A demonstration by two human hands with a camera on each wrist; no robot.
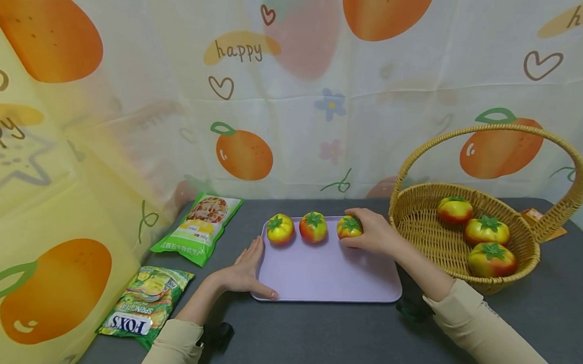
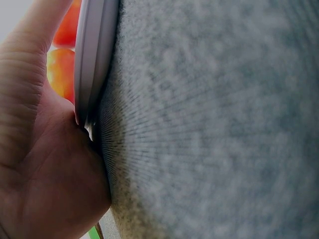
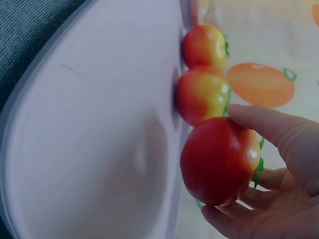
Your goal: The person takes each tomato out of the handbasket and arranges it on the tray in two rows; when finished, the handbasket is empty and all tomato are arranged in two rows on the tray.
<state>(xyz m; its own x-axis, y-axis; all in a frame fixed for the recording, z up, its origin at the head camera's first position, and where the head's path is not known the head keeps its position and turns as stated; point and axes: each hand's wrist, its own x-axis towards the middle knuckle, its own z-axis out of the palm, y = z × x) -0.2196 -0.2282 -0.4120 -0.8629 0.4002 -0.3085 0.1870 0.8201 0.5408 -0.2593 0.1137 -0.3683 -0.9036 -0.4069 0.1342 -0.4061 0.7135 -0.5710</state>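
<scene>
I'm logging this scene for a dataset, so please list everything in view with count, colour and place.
tomatoes on tray: 3, red-yellow with green tops, in a row along the far edge
tomatoes in basket: 3, same colours
tray: 1, lilac, table centre
basket: 1, tan wicker with handle, right
snack bags: 2, green, left of tray
table: 1, dark grey
backdrop: cream, orange-fruit print
left hand: flat against the tray's left edge
right hand: holds the rightmost tray tomato

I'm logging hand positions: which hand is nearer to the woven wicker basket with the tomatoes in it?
Right. The right hand grips a tomato on the lilac tray, just left of the woven wicker basket. The left hand rests at the tray's far left edge.
</scene>
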